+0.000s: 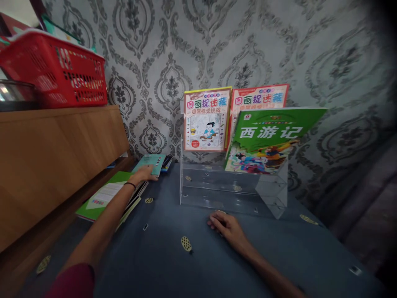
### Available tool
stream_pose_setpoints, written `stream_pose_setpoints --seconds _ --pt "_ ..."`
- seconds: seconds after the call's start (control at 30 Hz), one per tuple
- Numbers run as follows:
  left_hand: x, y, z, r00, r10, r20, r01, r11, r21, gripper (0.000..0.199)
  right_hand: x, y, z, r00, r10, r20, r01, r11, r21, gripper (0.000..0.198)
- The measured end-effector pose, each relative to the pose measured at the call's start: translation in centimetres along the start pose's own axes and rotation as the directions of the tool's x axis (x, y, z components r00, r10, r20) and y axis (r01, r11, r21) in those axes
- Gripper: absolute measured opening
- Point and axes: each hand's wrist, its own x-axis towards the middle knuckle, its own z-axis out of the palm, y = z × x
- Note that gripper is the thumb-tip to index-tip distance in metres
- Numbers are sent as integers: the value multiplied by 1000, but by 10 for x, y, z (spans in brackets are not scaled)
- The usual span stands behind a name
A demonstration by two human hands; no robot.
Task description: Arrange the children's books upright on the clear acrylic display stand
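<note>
At the far left of the table, my left hand [143, 174] is on a teal book [159, 160], its fingers closed at the book's near edge. That book lies at the back of a pile, behind a green book [98, 198] with a pale panel on its cover. My right hand [226, 225] rests on the table in front of a clear acrylic stand [211, 196], fingers curled in and nothing visible in them. On the stand's upper tier are a picture book with a yellow edge [207, 128] and a red-edged one [260, 97]. A green storybook [263, 136] leans in front, tilted to the right.
A dark blue tablecloth [161, 256] with pineapple prints covers the table. Along the left runs a wooden cabinet [62, 153], with a red basket [62, 70] and a metal bowl [15, 95] on top. Patterned wallpaper [170, 54] rises behind the stand.
</note>
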Motion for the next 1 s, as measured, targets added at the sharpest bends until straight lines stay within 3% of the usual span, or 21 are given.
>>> stream_pose_setpoints --seconds 0.1,0.27,0.47,0.7,1.0 --pt "-10 7 24 998 -58 33 51 983 179 61 0 0 0 1000 1 -2 -1 1000 -6 56" --pt "-12 18 34 999 -45 30 32 942 333 42 0 0 0 1000 -5 -9 5 1000 -9 58" --pt "-11 13 7 998 -5 57 -17 926 377 41 1 4 2 1000 3 -26 -3 1000 10 56" --pt "4 6 -32 994 -85 -64 104 906 411 35 0 2 0 1000 -3 -16 3 1000 24 52" --pt "11 9 -42 992 -79 -99 112 912 394 36 1 6 1 1000 -9 -13 10 1000 25 47"
